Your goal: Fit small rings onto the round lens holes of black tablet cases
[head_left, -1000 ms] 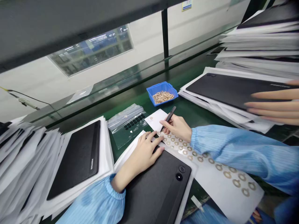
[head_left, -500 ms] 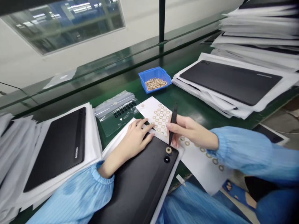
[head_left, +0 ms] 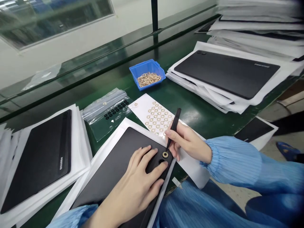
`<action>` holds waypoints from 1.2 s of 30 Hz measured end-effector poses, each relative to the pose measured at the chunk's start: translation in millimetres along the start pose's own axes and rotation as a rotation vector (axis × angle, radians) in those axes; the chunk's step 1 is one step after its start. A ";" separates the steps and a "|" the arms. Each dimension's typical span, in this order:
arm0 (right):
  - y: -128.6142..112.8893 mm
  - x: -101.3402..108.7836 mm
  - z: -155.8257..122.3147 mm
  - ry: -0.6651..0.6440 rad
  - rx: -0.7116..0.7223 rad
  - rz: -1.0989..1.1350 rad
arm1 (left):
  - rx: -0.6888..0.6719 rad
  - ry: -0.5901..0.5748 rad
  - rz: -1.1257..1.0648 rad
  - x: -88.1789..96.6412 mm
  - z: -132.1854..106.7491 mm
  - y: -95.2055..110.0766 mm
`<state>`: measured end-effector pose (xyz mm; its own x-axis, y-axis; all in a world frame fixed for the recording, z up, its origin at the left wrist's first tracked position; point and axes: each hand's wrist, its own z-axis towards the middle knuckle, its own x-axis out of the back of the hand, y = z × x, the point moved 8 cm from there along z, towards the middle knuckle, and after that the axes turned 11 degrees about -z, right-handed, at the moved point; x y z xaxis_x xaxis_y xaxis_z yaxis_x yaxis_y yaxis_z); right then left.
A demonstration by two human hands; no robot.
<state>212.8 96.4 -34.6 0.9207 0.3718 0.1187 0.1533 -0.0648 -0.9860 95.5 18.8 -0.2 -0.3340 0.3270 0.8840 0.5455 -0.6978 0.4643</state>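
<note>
Left hand has slid onto the black tablet, fingers spread flat just beside its camera opening, the hands slightly apart. Right hand pinches black tweezers, their tip on a gold ring at the tablet's far right corner, near the sheet of rings on the green counter.

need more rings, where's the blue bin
Head view: the blue plastic bin sits on the green bench, beyond the ring sheet, right of the zip bag.

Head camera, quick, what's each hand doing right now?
Left hand: open, flat on the black tablet, holding nothing.
Right hand: closed on black tweezers, tips at a gold ring.
</note>
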 end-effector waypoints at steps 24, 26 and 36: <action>1.0 -0.1 -2.9 0.007 -0.015 -0.084 | -0.007 -0.011 0.045 0.3 5.1 -1.2; 0.3 0.2 -3.3 0.012 0.004 -0.111 | -0.007 -0.006 0.040 0.4 5.2 -1.0; -7.9 1.7 -6.9 0.034 0.122 -0.275 | -0.008 -0.017 0.047 0.1 3.5 -0.2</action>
<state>215.6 91.1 -25.8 0.8622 0.3290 0.3851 0.3563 0.1464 -0.9228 98.0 21.2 0.0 -0.2946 0.3045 0.9058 0.5544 -0.7176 0.4215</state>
